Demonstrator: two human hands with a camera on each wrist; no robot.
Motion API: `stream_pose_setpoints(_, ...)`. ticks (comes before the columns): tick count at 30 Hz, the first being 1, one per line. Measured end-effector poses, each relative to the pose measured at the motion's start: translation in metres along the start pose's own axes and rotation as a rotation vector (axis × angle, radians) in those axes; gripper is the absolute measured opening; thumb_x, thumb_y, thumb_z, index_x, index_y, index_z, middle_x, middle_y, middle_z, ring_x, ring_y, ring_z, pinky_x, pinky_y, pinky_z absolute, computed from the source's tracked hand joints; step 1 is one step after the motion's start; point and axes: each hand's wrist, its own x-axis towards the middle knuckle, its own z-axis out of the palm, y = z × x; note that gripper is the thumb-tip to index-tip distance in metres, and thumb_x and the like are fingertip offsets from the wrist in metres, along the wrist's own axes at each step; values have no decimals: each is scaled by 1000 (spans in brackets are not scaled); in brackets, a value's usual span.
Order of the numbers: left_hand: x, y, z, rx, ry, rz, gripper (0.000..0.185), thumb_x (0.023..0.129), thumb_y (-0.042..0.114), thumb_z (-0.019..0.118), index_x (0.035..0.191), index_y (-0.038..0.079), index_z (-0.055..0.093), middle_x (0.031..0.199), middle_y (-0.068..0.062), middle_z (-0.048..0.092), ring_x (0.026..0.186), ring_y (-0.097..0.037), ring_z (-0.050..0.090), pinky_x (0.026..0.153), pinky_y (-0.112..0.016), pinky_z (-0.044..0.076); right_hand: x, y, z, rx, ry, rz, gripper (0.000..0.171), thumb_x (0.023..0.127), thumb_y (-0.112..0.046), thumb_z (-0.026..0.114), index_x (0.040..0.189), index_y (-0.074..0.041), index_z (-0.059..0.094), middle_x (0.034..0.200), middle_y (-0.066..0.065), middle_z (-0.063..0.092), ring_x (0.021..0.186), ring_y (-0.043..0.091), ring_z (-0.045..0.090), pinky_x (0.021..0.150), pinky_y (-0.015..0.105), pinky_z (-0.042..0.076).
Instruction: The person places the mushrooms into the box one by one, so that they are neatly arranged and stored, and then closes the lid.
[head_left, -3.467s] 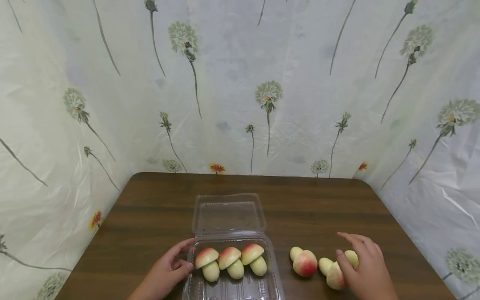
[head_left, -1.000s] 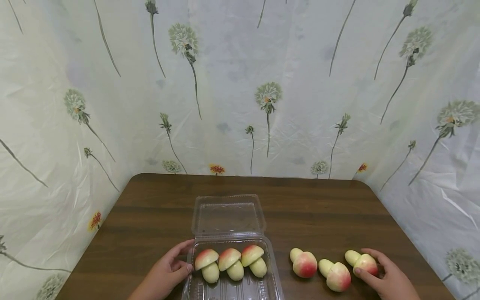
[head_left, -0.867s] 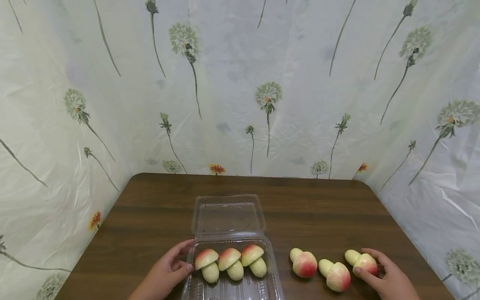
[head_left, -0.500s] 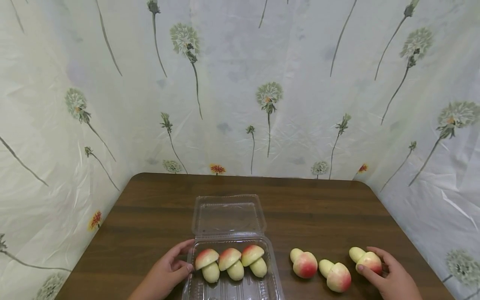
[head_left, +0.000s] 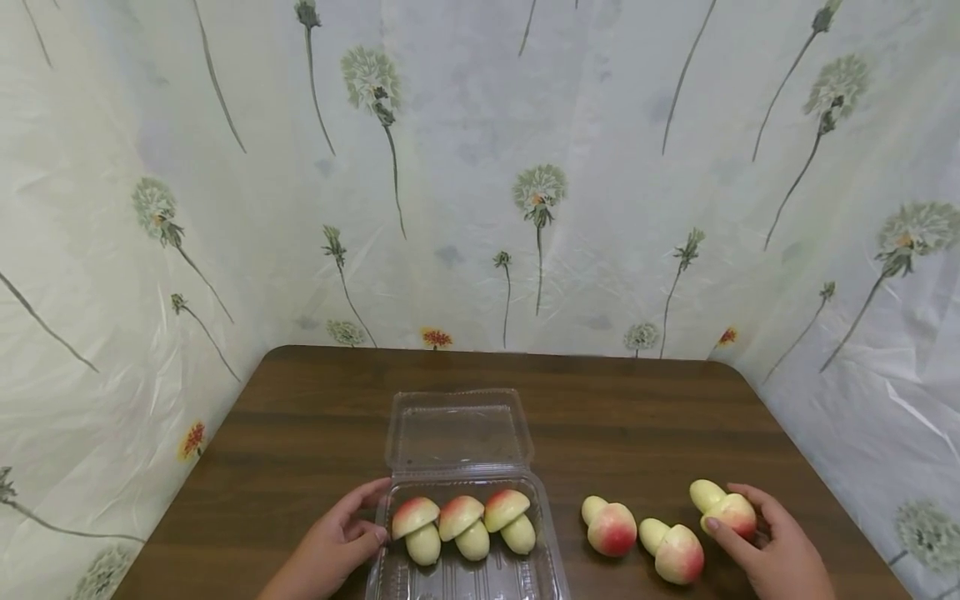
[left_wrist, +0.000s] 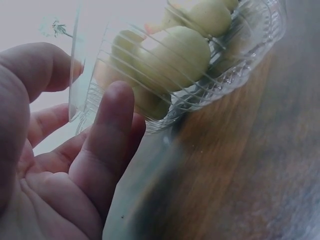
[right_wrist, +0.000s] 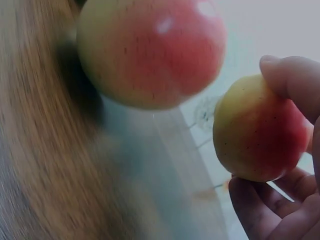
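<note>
Three red-and-yellow mushroom-shaped pieces [head_left: 459, 518] sit in an open clear plastic clamshell [head_left: 498, 579], left edge pinched by the left grip [head_left: 341, 537]; the right grip [head_left: 776, 542] pinches a fourth piece [head_left: 731, 514] beside two loose pieces [head_left: 611, 530].

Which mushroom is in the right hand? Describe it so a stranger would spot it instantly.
On the brown table, find the open clear box, then look to its right. The rightmost mushroom is the one, pale-stemmed with a red-blushed cap. Unlike the two loose mushrooms beside it, it sits pinched in the right hand.
</note>
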Motion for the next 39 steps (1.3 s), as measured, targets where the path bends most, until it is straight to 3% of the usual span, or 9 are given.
stream_pose_setpoints(1, 0, 0, 0, 1, 0, 0, 69, 102, 12, 68, 161, 5, 34, 153, -32, 41, 102, -19, 70, 86, -26, 61, 0, -2, 1, 7, 2, -2, 68, 94, -31, 82, 145, 1, 50, 127, 15, 63, 92, -19, 55, 70, 8, 51)
stream_pose_setpoints(8, 0, 0, 1, 7, 10, 2, 70, 101, 12, 69, 161, 5, 34, 152, -32, 42, 100, -18, 70, 85, -26, 61, -3, -19, 6, 35, 37, -50, 64, 92, -29, 84, 142, -3, 54, 114, -27, 53, 93, -17, 58, 71, 9, 53)
stream_pose_setpoints(13, 0, 1, 1, 2, 11, -5, 70, 101, 11, 69, 161, 5, 34, 153, -32, 41, 101, -19, 70, 85, -26, 61, -5, -28, 7, 35, 20, -26, 65, 93, -31, 83, 144, -3, 53, 122, -4, 58, 94, -17, 56, 72, 10, 54)
stream_pose_setpoints(20, 1, 5, 1, -1, 9, 5, 68, 102, 11, 68, 161, 4, 35, 152, -33, 42, 101, -19, 70, 85, -27, 61, -9, -39, 13, 108, 25, -43, 64, 92, -22, 84, 143, -1, 52, 116, -27, 52, 97, -15, 56, 75, 7, 52)
stream_pose_setpoints(22, 0, 5, 1, -2, 5, 13, 68, 102, 10, 68, 161, 4, 35, 151, -33, 42, 101, -19, 70, 85, -27, 61, -10, -45, 16, 129, 21, -52, 63, 92, -19, 83, 143, -1, 51, 119, -22, 54, 97, -13, 58, 76, 8, 53)
stream_pose_setpoints(28, -1, 3, 1, -3, 9, 4, 69, 101, 10, 68, 161, 4, 34, 153, -34, 40, 101, -18, 70, 86, -27, 61, -13, -69, 26, 165, -33, -34, 65, 93, -21, 82, 146, -1, 49, 133, 15, 54, 94, -7, 62, 75, 13, 57)
stream_pose_setpoints(39, -1, 0, 2, -23, -15, 23, 69, 101, 8, 67, 161, 4, 32, 149, -34, 41, 102, -20, 70, 87, -28, 62, -26, -98, 46, 243, -67, -113, 65, 90, -17, 85, 147, -7, 54, 134, 13, 51, 102, -4, 60, 81, 15, 59)
